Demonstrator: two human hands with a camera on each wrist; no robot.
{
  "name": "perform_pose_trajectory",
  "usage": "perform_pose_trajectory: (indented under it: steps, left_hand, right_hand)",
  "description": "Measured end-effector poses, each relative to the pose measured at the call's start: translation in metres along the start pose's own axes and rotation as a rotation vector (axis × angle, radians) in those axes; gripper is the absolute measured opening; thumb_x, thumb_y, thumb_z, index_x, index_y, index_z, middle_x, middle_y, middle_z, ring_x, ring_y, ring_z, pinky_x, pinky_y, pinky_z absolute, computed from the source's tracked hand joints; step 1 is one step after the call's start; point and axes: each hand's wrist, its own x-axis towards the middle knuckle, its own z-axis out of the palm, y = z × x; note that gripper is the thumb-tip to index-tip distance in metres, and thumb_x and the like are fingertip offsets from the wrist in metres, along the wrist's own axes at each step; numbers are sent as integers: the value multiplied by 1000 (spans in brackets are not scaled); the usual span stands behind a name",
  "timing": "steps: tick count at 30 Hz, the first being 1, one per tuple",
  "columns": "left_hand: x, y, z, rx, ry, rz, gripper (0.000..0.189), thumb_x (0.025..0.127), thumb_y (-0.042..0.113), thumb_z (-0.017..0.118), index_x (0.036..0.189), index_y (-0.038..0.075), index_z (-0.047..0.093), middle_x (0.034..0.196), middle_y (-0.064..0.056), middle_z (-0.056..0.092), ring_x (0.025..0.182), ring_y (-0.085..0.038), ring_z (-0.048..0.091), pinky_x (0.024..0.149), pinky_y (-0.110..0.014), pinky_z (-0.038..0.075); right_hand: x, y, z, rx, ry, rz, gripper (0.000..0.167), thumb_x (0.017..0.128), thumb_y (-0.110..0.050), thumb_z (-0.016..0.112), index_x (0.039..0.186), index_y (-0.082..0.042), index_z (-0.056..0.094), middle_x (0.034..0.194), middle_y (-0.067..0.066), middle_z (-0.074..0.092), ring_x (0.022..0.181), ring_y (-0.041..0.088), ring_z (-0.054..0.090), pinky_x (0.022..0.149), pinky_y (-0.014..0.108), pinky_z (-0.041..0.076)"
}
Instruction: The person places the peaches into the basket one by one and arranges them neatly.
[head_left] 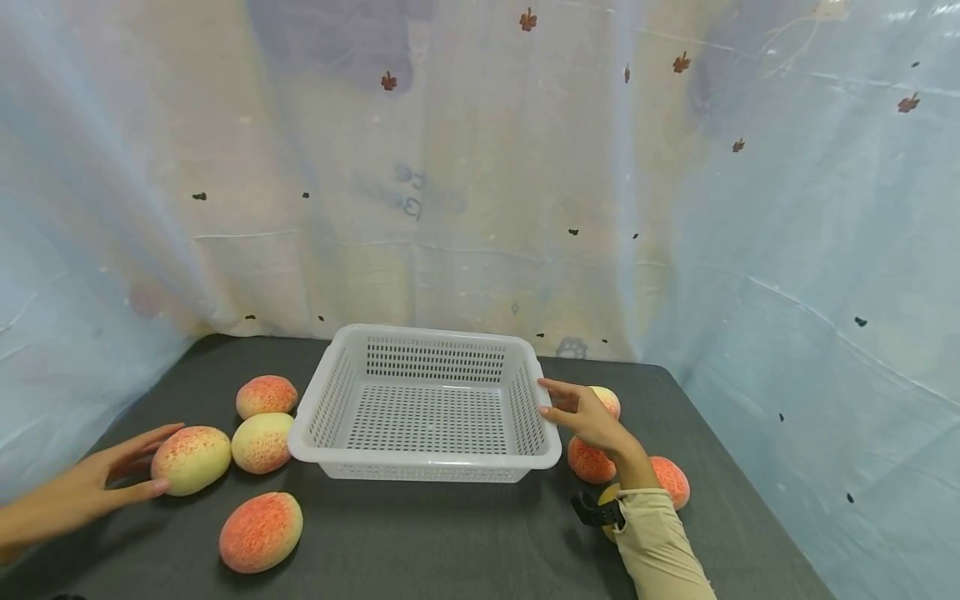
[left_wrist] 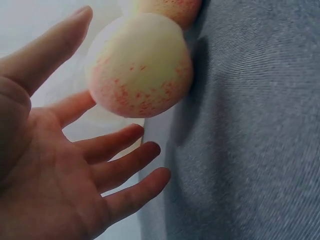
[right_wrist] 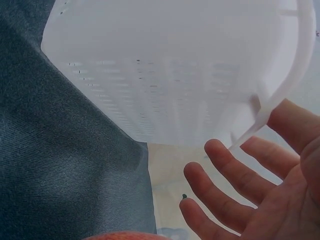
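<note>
A white plastic basket (head_left: 426,458) with slotted walls stands upright in the middle of the dark table. At its right side my right hand (head_left: 592,421) touches the rim with thumb and index fingertips, while the other fingers spread loosely below the rim in the right wrist view. My left hand (head_left: 97,492) reaches around a yellow peach with red speckles (head_left: 191,460), thumb on the near side and fingers on the far side. The left wrist view shows those fingers (left_wrist: 122,197) spread apart, right beside the peach (left_wrist: 142,65).
Left of the basket lie a speckled yellow peach (head_left: 262,443), a redder peach (head_left: 267,396) and, nearer, another red one (head_left: 261,532). Several more peaches (head_left: 590,460) lie around and behind the right forearm. A pale patterned curtain (head_left: 465,208) hangs behind the table (head_left: 420,542).
</note>
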Motion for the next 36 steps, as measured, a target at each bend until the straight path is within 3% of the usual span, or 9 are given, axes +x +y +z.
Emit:
perform_pose_trajectory:
  steps: [3,6,9,16,22,26,31,33,36]
  left_hand:
    - [2,-3,2,-20,26,37,75,103,24,60,159,-4,20,138,34,38,102,29,37,77,-29,54]
    - [4,-2,3,-32,37,55,75,102,23,62,159,-2,21,122,53,22,103,29,36,73,-19,49]
    - [6,2,3,-37,40,57,76,101,22,64,160,-1,21,122,52,24,103,27,40,73,-19,50]
    - [10,10,1,-2,59,43,69,100,23,66,154,-3,32,135,1,54,95,17,55,70,-22,52]
    - [7,6,1,-49,68,54,63,100,20,65,151,-3,36,120,41,39,96,20,52,70,-23,53]
    - [3,2,-1,-60,74,47,61,100,20,65,151,0,37,115,48,36,96,21,51,69,-23,53]
    - [-3,8,-9,-22,90,-2,60,101,23,65,151,5,37,128,6,60,89,19,51,68,-25,53]
    - [-4,11,-13,-7,92,-20,62,101,25,64,151,3,35,132,-22,58,87,18,52,68,-27,54]
    - [-5,15,-16,-3,92,-46,66,102,28,62,152,-1,30,135,-38,49,85,17,51,68,-28,55]
  right_hand:
    - [-1,-1,0,2,-1,3,62,101,-6,60,153,10,31,142,34,54,119,45,65,96,49,57]
    - [-1,-1,0,-4,6,8,62,101,-7,61,153,10,32,141,33,55,119,44,65,96,49,57]
    - [-1,-1,-1,-7,15,14,62,100,-8,62,153,9,33,140,32,56,118,44,66,96,50,57]
    - [-1,0,-1,-5,23,32,63,100,-11,63,153,7,35,142,32,56,120,43,65,97,49,56]
    - [0,0,0,-9,24,44,63,101,-13,63,154,5,35,141,30,57,119,41,66,96,47,57]
    - [2,-1,1,-6,26,49,64,100,-14,64,154,5,36,140,30,58,118,40,66,95,47,57]
    - [1,-1,0,1,21,47,64,100,-14,64,154,5,35,141,32,56,119,41,66,96,48,57]
    - [1,-1,0,5,19,46,64,101,-14,64,154,5,35,141,32,55,120,42,65,96,48,57]
    - [-1,1,-1,8,13,42,64,101,-14,63,154,6,35,142,33,54,120,43,65,97,48,57]
